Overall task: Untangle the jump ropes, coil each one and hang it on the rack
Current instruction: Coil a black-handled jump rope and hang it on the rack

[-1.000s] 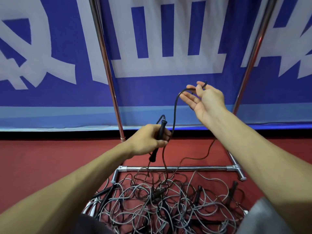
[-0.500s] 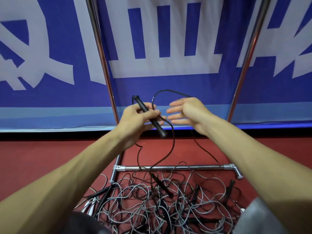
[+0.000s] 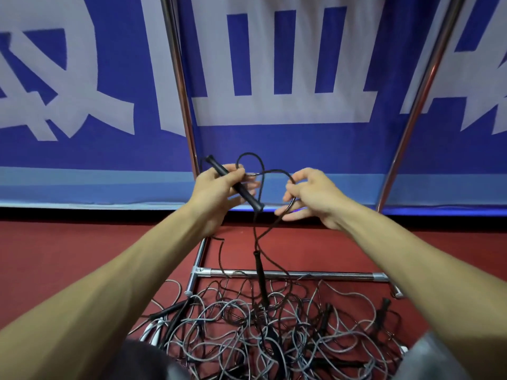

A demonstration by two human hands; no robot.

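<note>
Behind, blue banner (image 3: 274, 149) w/ white characters; red floor (image 3: 68, 256) below. Chrome rack (image 3: 301, 275): two uprights, base crossbar. Tangled pile of grey & black jump ropes (image 3: 260, 333) lies on floor, near side of crossbar. Black jump rope (image 3: 274, 171) loops up btw both hands. L hand (image 3: 216, 187) grips its black handle (image 3: 241, 189), tilted; R hand (image 3: 310, 196) has fingers curled round the cord. Another handle (image 3: 259, 272) hangs upright, lower end in pile.

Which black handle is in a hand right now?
The slanted handle that the left hand grips. A second handle dangles below on the cord, which the right hand pinches; the rest lie in the floor pile.
</note>
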